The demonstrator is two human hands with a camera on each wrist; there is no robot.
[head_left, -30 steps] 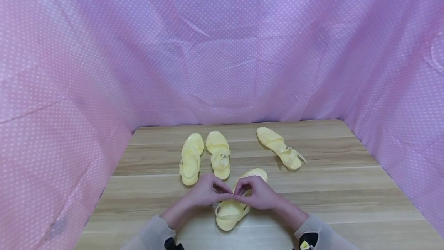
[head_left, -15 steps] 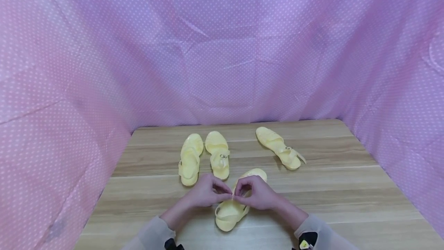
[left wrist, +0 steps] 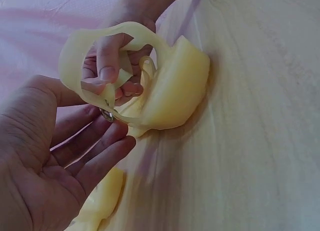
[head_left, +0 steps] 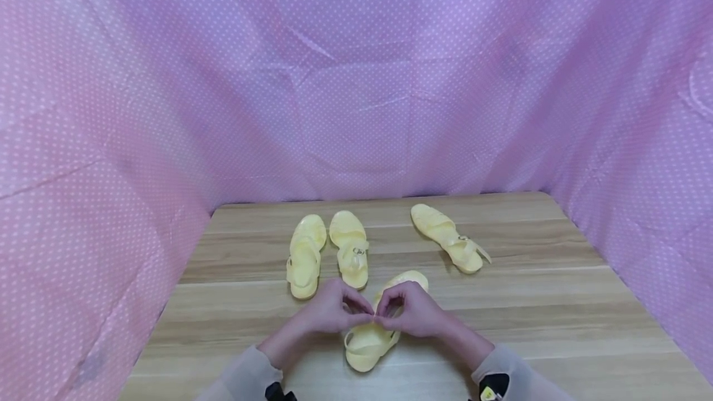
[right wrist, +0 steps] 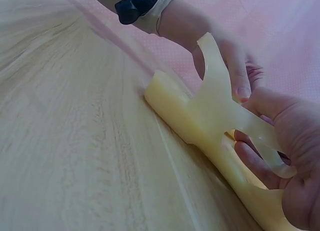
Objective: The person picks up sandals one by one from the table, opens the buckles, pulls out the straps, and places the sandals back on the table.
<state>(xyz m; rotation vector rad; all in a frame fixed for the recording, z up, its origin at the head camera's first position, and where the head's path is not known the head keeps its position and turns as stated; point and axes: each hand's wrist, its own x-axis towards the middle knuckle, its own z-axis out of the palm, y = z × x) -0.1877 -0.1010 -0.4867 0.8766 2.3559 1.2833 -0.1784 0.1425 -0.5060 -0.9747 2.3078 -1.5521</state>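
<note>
A pale yellow jelly sandal (head_left: 364,351) lies near the table's front, sole down, toe pointing away to the right. My left hand (head_left: 333,309) pinches the small metal buckle (left wrist: 106,115) on its ankle strap between thumb and fingers. From the other side my right hand (head_left: 414,310) pinches the strap's loose end (left wrist: 123,77), and the fingertips of both hands nearly meet above the sandal. The right wrist view shows the strap (right wrist: 272,158) curling by the right fingers. Whether the strap runs through the buckle is hidden by the fingers.
Behind my left hand lie two more yellow sandals, one (head_left: 304,265) at left and one (head_left: 351,249) beside it with a buckle on top. Another sandal (head_left: 448,237) lies aslant at back right, its strap sticking out. The wooden table (head_left: 535,302) meets a pink dotted cloth (head_left: 356,110).
Both hands stay at the front sandal's strap with only slight fingertip movement. The small gap between the fingertips has narrowed since half a second ago. The other sandals lie as before.
</note>
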